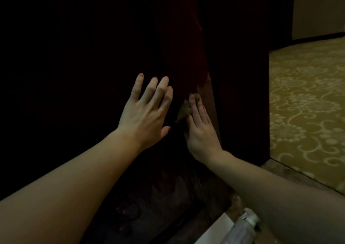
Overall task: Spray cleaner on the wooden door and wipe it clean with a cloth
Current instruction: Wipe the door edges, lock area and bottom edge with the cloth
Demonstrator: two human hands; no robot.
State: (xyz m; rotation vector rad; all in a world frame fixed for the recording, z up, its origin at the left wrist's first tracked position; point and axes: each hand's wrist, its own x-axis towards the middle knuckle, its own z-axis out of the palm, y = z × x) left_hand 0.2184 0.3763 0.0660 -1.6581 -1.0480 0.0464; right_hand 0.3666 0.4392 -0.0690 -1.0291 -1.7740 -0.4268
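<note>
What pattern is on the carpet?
Pale floral swirls on a yellow-gold carpet, seen in the head view.

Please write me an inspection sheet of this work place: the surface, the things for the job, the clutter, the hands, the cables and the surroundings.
Surface: dark wooden door, very dim; its state cannot be judged.
Job's things: pale cloth pressed flat against the door; spray bottle lying on the floor at the bottom edge, under the right forearm.
Clutter: white flat object beside the bottle, kind unclear.
Hands: left hand open, fingers spread straight at the door; right hand open, straight fingers pressing the cloth.
Cables: nothing seen.
Surroundings: patterned yellow carpet to the right; pale wall beyond it.
</note>
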